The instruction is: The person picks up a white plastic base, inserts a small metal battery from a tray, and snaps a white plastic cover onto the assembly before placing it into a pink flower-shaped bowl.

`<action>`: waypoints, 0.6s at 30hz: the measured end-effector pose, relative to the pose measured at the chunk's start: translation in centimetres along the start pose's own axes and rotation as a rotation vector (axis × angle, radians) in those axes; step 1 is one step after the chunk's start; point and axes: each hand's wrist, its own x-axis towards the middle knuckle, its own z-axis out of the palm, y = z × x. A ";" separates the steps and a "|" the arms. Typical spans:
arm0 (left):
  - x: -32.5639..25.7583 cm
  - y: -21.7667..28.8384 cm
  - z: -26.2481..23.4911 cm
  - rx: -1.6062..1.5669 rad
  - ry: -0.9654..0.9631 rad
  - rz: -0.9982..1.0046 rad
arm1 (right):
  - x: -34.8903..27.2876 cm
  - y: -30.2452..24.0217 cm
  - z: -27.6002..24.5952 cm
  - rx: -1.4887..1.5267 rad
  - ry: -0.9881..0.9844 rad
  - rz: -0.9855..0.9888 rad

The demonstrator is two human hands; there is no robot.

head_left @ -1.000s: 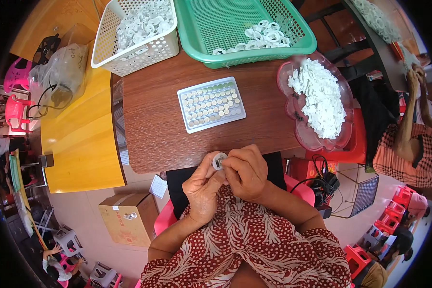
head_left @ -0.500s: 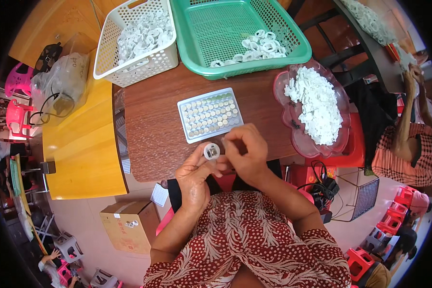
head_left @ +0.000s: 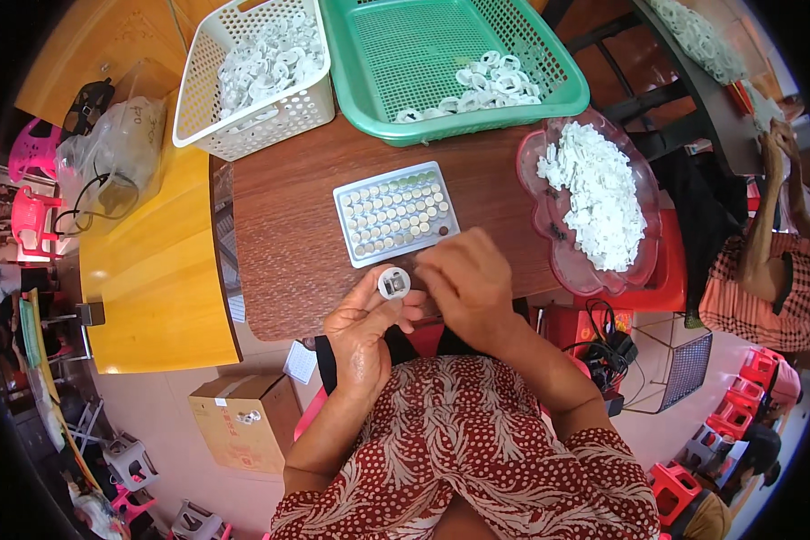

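Note:
My left hand (head_left: 362, 326) grips a small round white plastic casing (head_left: 393, 283), its open face up with a metal piece inside. Close on its right, my right hand (head_left: 470, 281) has curled fingers, slightly blurred; whatever they may hold is hidden. Just beyond both hands lies a white tray (head_left: 343, 200) with rows of silvery button cells (head_left: 382, 216). One dark round piece (head_left: 444, 230) shows near the tray's lower right corner.
Behind the tray stand a white basket (head_left: 301, 106) and a green basket (head_left: 477, 130), both holding white ring-like parts. A pink scalloped dish (head_left: 549, 243) heaped with small white pieces (head_left: 594, 198) is at right. Another person's hands (head_left: 778, 135) show at far right. A cardboard box (head_left: 243, 423) is on the floor.
My right hand has shifted slightly right, with its fingers in motion. The left hand still grips the casing, moved slightly left. The dark round piece in the tray has come into sight.

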 end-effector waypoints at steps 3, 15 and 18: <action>-0.2 -0.2 0.5 0.003 0.005 0.039 | -0.5 -1.1 0.2 0.117 -0.088 0.007; -0.2 -0.4 1.0 0.237 0.003 0.205 | -1.4 -1.7 1.5 0.116 0.003 0.109; 0.7 -0.6 1.0 0.246 -0.029 0.255 | -0.8 -1.5 1.4 0.191 0.029 0.231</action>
